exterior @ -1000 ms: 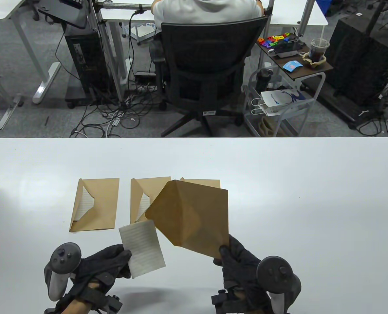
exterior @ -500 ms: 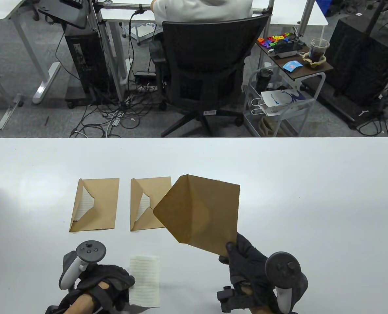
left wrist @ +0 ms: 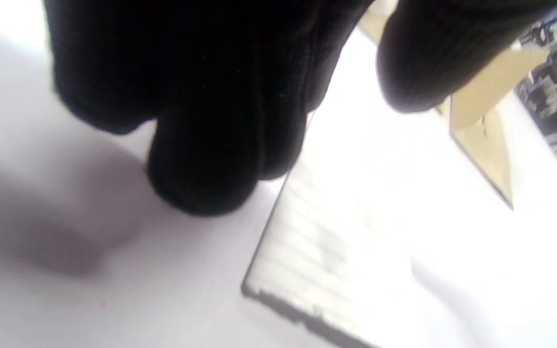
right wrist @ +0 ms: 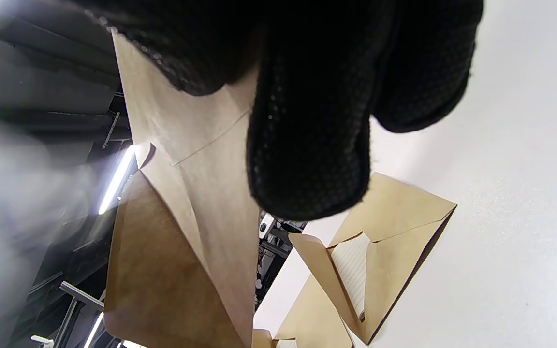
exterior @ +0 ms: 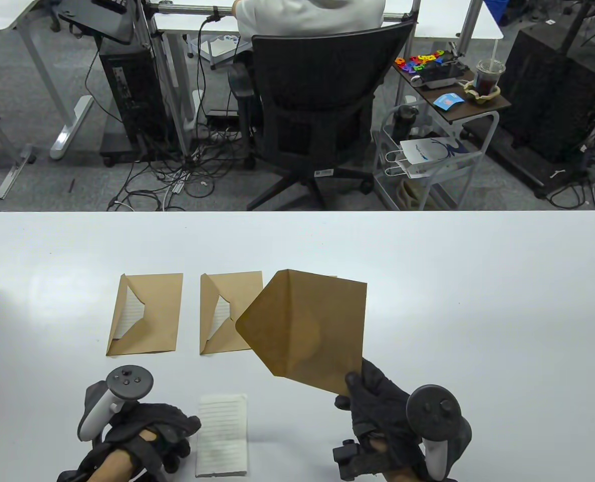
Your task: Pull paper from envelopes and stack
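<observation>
two envelopes (exterior: 146,314) (exterior: 224,312) lay side by side mid-table (exterior: 478,301); a third envelope (exterior: 307,331) was held above, right of them; a paper sheet (exterior: 223,435) lay near the front edge.

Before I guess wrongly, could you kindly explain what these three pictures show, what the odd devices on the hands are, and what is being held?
There is no robot here. These are a person's two hands in black sensor gloves, and the controller-like device on the back of each is a tracker, not something held.

The wide picture looks down at the white table; the other two come from cameras on each wrist, so gloved fingers fill their tops.

The right hand grips an opened brown envelope by one corner, lifted off the table. The left hand is beside a lined sheet that lies flat on the table; whether it touches the sheet, I cannot tell. Farther back lie two more envelopes, flaps open, each showing lined paper inside. Another envelope's edge just shows behind the lifted one.
</observation>
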A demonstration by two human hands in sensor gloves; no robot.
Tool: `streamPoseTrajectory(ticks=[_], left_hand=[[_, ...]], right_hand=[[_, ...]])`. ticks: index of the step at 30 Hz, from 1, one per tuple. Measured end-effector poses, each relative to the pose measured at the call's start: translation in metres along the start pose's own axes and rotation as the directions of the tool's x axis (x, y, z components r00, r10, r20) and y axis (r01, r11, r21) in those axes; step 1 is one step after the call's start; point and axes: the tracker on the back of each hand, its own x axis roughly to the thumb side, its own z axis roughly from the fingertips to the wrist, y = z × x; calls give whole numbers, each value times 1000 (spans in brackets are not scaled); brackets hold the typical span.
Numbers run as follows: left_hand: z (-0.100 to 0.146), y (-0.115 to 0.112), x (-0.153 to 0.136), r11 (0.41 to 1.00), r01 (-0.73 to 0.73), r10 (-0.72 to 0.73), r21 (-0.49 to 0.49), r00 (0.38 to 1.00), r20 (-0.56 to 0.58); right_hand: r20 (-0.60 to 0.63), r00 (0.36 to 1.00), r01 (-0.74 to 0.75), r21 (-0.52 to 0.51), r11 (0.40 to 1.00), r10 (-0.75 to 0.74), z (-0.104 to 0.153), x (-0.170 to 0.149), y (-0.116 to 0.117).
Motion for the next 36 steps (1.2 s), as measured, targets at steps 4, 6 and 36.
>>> streamPoseTrajectory(ticks=[4,6,36], left_hand=[[14,18,-2,969,-97,64,229,987,149],[23,23,3,902,-100,-21,421,962,273],[34,32,3,545,298,-512,784,859,29]], right_hand=[[-1,1000,5,2,1000,-5,0,0,0],[0,1000,8,5,1000,-8,0,0,-1],[-275,818,-286,568,772,506,0,-59,19]])
